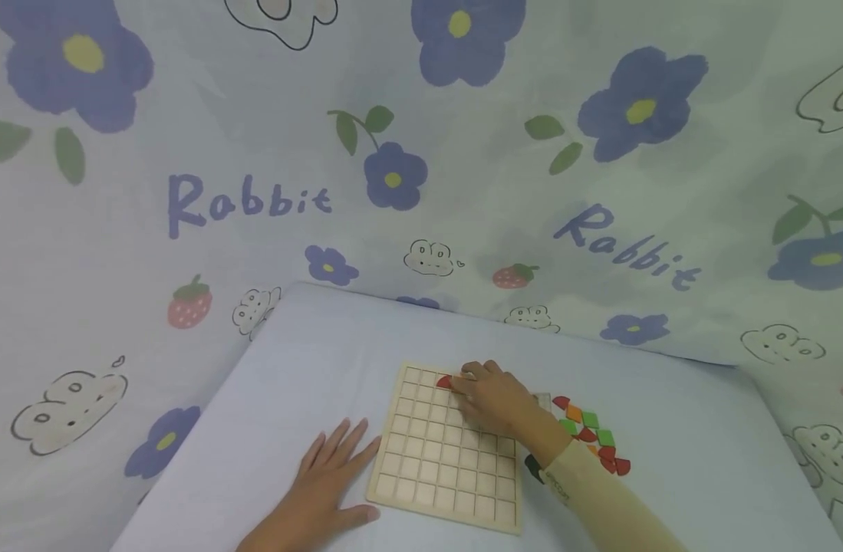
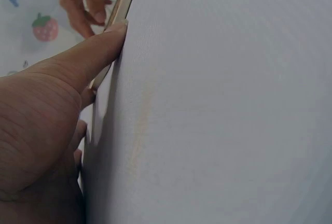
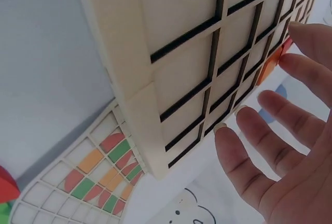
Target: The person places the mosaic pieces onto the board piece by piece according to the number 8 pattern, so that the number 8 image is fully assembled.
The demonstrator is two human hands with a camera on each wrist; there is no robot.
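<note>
The square wooden grid board (image 1: 428,468) lies on the white table. My left hand (image 1: 331,475) is spread beside its left edge, fingers straight; in the left wrist view a fingertip meets the side of the board (image 2: 122,7). My right hand (image 1: 493,399) reaches over the far part of the board. At its fingertips is a red curved-edge piece (image 1: 445,381). In the right wrist view, thumb and index finger (image 3: 306,76) pinch at this red piece (image 3: 287,45), next to an orange square piece (image 3: 268,69). The other fingers are spread loosely.
Loose red, green and orange pieces (image 1: 590,419) lie right of the board. A patterned grid card (image 3: 57,195) stretches beyond the board's edge, partly hidden by the right arm in the head view. A dark object (image 1: 534,468) sits beside the forearm. Printed cloth (image 1: 393,245) hangs behind the table.
</note>
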